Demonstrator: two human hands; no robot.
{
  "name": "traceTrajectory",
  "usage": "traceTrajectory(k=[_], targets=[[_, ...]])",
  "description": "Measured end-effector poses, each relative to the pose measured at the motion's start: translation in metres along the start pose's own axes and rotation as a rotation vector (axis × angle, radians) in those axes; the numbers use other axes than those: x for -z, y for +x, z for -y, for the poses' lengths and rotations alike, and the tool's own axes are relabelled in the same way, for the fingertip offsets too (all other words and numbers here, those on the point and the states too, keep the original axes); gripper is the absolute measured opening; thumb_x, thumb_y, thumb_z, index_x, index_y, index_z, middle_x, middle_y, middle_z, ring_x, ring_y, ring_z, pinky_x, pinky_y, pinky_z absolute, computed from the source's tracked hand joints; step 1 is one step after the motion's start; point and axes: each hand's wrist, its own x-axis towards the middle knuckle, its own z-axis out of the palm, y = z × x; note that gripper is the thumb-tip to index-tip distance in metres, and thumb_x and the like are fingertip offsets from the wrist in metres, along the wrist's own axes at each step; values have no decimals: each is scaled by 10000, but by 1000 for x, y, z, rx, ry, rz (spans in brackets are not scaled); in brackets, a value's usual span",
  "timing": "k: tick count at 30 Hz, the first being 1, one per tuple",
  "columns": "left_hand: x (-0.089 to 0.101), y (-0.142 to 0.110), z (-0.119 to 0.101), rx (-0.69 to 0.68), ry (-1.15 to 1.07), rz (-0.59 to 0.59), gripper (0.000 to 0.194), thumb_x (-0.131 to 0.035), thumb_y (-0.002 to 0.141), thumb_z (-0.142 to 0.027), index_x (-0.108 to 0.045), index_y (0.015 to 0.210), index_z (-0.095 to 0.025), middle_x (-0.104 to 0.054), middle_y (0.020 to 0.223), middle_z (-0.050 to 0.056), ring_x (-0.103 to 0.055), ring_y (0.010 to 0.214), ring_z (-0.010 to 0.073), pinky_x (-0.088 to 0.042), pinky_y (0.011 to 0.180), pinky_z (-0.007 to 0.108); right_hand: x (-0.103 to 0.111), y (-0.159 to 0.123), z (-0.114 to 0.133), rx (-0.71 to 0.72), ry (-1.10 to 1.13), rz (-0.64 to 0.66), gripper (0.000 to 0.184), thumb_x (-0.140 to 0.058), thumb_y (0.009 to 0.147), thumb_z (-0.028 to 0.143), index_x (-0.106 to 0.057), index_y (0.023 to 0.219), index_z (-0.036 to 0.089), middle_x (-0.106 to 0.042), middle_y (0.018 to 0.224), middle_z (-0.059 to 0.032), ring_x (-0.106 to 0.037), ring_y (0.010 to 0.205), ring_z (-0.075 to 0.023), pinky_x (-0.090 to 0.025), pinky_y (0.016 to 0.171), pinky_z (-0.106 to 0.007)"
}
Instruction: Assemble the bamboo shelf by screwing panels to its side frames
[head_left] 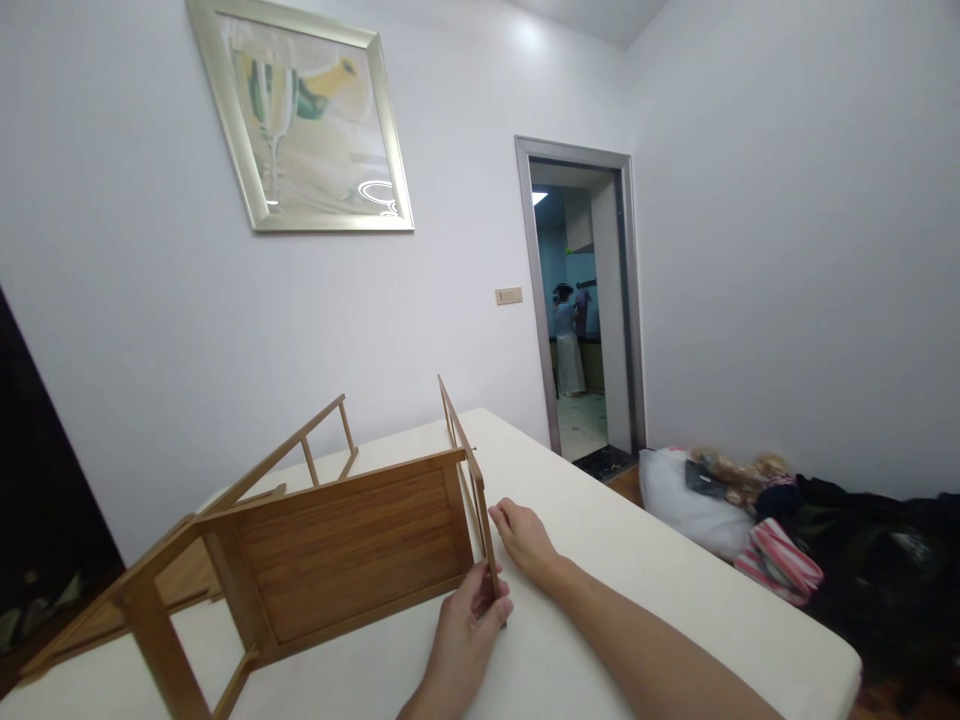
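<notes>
A wooden rack or shelf unit lies on its side on the white table. Its brown panel faces me, and a slim side frame stands against the panel's right end. My left hand is closed around the lower part of that side frame, thumb on the outer side. Just right of the frame, my right hand has its fingers pinched together close to the outer face; whatever is in them is hidden. Higher up, a small dark screw-like piece sticks out of the frame.
The rack's other ladder-like frame and more wooden parts spread to the left. Clothes and bags are piled on the right. A person stands beyond the doorway. A framed picture hangs on the wall.
</notes>
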Motion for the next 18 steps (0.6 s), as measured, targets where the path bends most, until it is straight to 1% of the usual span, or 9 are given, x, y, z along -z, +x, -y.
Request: traceTrajectory(k=[3, 6, 10, 13, 15, 18], targets=[[1, 1, 2, 12, -2, -7, 358, -699, 748, -267, -601, 1078, -167, -658, 883, 60, -622, 838, 180, -486, 751, 279, 3, 0, 6, -8, 89, -44, 350, -416, 934, 440, -494, 673, 222, -577, 612, 4, -518, 597, -153, -339, 610, -265], [1, 2, 4, 14, -7, -10, 375, -703, 742, -268, -604, 1087, -161, -666, 905, 72, -623, 868, 189, -488, 773, 286, 11, 6, 18, -20, 209, -111, 378, -395, 925, 499, -513, 698, 220, -593, 626, -3, -533, 579, -154, -385, 587, -269], [1, 3, 4, 17, -8, -3, 365, -697, 741, -257, -610, 1081, -157, -664, 901, 68, -620, 850, 181, -488, 765, 281, 31, 20, 49, -32, 390, -210, 421, -374, 913, 577, -540, 800, 207, -625, 708, -25, -547, 563, -144, -439, 542, -268], [0, 2, 1, 10, -3, -2, 363, -685, 747, -244, -609, 1091, -158, -660, 890, 58, -617, 836, 173, -485, 760, 277, 48, 27, 78, -22, 518, -257, 435, -406, 895, 601, -562, 927, 196, -645, 790, -45, -566, 607, -146, -468, 523, -260], [0, 1, 0, 4, 0, -4, 358, -680, 751, -241, -608, 1092, -158, -658, 889, 56, -616, 836, 174, -483, 758, 278, 56, 28, 96, -16, 705, -252, 423, -522, 844, 585, -588, 964, 185, -649, 804, -51, -577, 642, -155, -478, 520, -260], [0, 2, 2, 13, 0, -5, 346, -673, 754, -232, -606, 1086, -159, -657, 893, 55, -615, 836, 175, -483, 758, 282, 60, 26, 113, -16, 793, -207, 396, -585, 817, 534, -609, 1003, 184, -655, 828, -45, -599, 717, -164, -496, 569, -262]])
